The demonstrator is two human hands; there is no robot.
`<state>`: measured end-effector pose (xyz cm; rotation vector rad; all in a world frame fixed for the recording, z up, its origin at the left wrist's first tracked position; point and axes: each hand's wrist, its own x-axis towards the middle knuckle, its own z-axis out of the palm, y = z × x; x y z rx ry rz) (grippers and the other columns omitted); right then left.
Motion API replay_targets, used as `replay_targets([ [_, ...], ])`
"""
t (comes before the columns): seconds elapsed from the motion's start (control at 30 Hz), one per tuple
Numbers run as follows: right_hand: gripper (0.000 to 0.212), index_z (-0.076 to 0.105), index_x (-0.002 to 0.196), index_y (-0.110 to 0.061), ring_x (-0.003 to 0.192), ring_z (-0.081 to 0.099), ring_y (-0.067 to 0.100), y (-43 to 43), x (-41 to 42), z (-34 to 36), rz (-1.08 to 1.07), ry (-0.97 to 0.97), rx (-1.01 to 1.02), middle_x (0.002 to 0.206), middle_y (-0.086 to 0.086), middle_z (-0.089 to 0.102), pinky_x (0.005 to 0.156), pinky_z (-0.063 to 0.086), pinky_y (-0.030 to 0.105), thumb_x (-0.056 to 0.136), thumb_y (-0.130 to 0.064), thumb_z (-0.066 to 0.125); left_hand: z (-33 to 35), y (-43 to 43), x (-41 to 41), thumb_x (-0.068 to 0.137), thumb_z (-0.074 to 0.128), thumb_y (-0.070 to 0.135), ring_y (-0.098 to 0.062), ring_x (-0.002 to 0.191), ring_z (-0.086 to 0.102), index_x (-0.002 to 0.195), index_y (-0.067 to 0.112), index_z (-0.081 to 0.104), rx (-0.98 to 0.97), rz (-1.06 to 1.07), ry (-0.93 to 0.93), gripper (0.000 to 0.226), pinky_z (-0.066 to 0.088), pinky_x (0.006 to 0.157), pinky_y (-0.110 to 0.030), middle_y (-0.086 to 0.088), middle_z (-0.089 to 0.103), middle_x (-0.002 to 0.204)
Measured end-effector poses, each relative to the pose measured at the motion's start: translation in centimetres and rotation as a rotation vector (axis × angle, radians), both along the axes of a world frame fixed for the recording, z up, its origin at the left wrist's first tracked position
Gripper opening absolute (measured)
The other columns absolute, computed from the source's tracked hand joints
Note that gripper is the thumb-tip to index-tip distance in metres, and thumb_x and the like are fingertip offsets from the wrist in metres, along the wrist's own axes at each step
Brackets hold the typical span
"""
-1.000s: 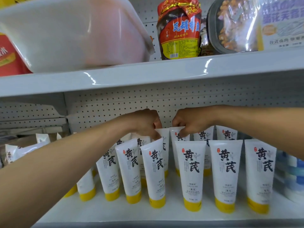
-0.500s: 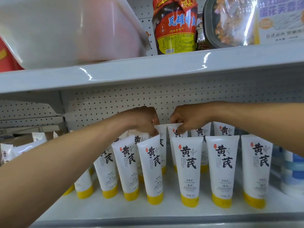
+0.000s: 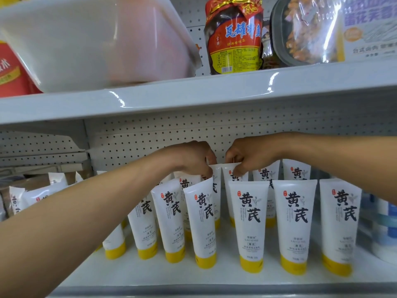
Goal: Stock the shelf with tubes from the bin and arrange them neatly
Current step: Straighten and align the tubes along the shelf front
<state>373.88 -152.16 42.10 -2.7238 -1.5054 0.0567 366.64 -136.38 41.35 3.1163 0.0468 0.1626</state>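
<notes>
Several white tubes with yellow caps stand cap-down in two rows on the lower shelf [image 3: 150,276]. My left hand [image 3: 191,160] pinches the top edge of a back-row tube [image 3: 216,179] near the middle. Just to its right, my right hand [image 3: 247,158] pinches the top of the neighbouring back-row tube [image 3: 231,175]. The front-row tubes [image 3: 249,224] hide the lower parts of both. The translucent white bin [image 3: 86,39] sits on the shelf above, at the left.
A red-labelled jar [image 3: 234,37] and a packaged food tray [image 3: 311,31] stand on the upper shelf [image 3: 214,93]. More tubes lie in a cardboard box [image 3: 32,190] at the left. Blue-and-white containers [image 3: 382,229] stand at the lower shelf's right end. Pegboard backs the shelf.
Both hands stay at the tops of the two middle back-row tubes. The view has shifted slightly; the tubes keep their places.
</notes>
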Motion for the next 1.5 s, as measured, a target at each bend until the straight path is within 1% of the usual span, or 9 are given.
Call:
replay_targets([
  [0.2,0.035,0.061,0.123,-0.027,0.109,0.054,0.006,-1.4,-1.1,1.5,-0.012,-0.066,0.187,0.122,-0.012,0.057,0.095,0.042,0.025,0.088,-0.033,0.065,1.4,-0.2,-2.0,0.089,0.062,0.038,-0.010,0.098,0.059,0.113,0.032,0.064,-0.098,-0.024,-0.212,0.025,0.044,0.088,-0.025,0.014,0.062,0.103],
  [0.33,0.025,0.069,0.105,-0.027,0.099,0.064,0.009,-3.1,-3.5,2.0,0.072,-0.071,0.287,0.102,-0.012,0.069,0.092,0.051,0.030,0.088,-0.043,0.063,1.3,-1.0,-5.4,0.091,0.055,0.045,-0.008,0.090,0.060,0.102,0.030,0.066,-0.111,-0.100,-0.410,0.021,0.048,0.085,-0.028,0.013,0.065,0.099],
  [0.5,0.058,0.072,0.094,-0.027,0.088,0.068,0.002,-4.5,-7.0,1.7,0.022,0.034,0.092,0.091,-0.013,0.074,0.088,0.050,0.029,0.066,-0.074,0.052,0.1,-2.0,-9.3,0.088,0.056,0.053,-0.005,0.084,0.062,0.100,0.029,0.068,-0.020,-0.095,-0.424,0.029,0.053,0.078,-0.030,0.013,0.068,0.095],
  [0.6,0.045,0.071,0.101,-0.032,0.090,0.066,-0.005,-4.8,-8.3,0.9,-0.017,0.069,0.005,0.094,-0.023,0.072,0.092,0.051,0.029,0.073,-0.066,0.060,-0.6,-2.5,-10.3,0.084,0.060,0.057,-0.001,0.079,0.060,0.104,0.030,0.067,0.007,-0.040,-0.362,0.034,0.050,0.065,-0.024,0.013,0.067,0.095],
  [0.73,0.022,0.070,0.100,-0.029,0.083,0.068,-0.003,-5.0,-8.7,-0.5,-0.048,0.052,0.027,0.092,-0.020,0.074,0.084,0.055,0.025,0.082,-0.041,0.071,-1.3,-2.8,-10.4,0.079,0.067,0.057,-0.008,0.079,0.063,0.116,0.026,0.065,0.043,0.024,-0.253,0.049,0.055,0.076,-0.030,0.007,0.067,0.105],
  [0.9,0.008,0.069,0.087,-0.028,0.074,0.068,0.002,-5.0,-8.4,-1.6,-0.053,0.025,0.098,0.084,-0.014,0.073,0.064,0.050,0.020,0.083,-0.034,0.073,-2.4,-2.3,-9.6,0.082,0.074,0.031,-0.008,0.061,0.071,0.100,0.017,0.073,-0.156,-0.023,-0.187,0.022,0.062,0.067,-0.033,0.002,0.075,0.093],
  [1.1,0.007,0.072,0.086,-0.023,0.075,0.070,0.008,-5.0,-7.9,-1.9,-0.032,0.057,0.138,0.083,-0.011,0.075,0.068,0.057,0.028,0.083,-0.029,0.074,-2.6,-1.6,-9.3,0.083,0.073,0.010,-0.018,0.082,0.073,0.098,0.012,0.074,-0.432,-0.150,-0.132,0.015,0.059,0.067,-0.021,-0.002,0.077,0.087],
  [1.3,0.006,0.072,0.086,-0.026,0.078,0.071,0.010,-5.2,-7.7,-1.9,-0.004,0.081,0.141,0.084,-0.014,0.075,0.076,0.060,0.036,0.083,-0.031,0.074,-2.4,-1.2,-9.4,0.084,0.073,0.009,-0.022,0.088,0.072,0.102,0.010,0.073,-0.507,-0.201,-0.058,0.019,0.060,0.077,-0.028,-0.003,0.077,0.090],
  [1.5,0.007,0.073,0.089,-0.026,0.079,0.072,0.008,-5.5,-7.9,-1.9,-0.003,0.118,0.154,0.087,-0.015,0.075,0.076,0.060,0.033,0.084,-0.030,0.073,-2.2,-1.3,-9.5,0.084,0.073,0.010,-0.024,0.089,0.072,0.102,0.011,0.074,-0.479,-0.205,-0.050,0.018,0.059,0.083,-0.037,-0.001,0.077,0.090],
])
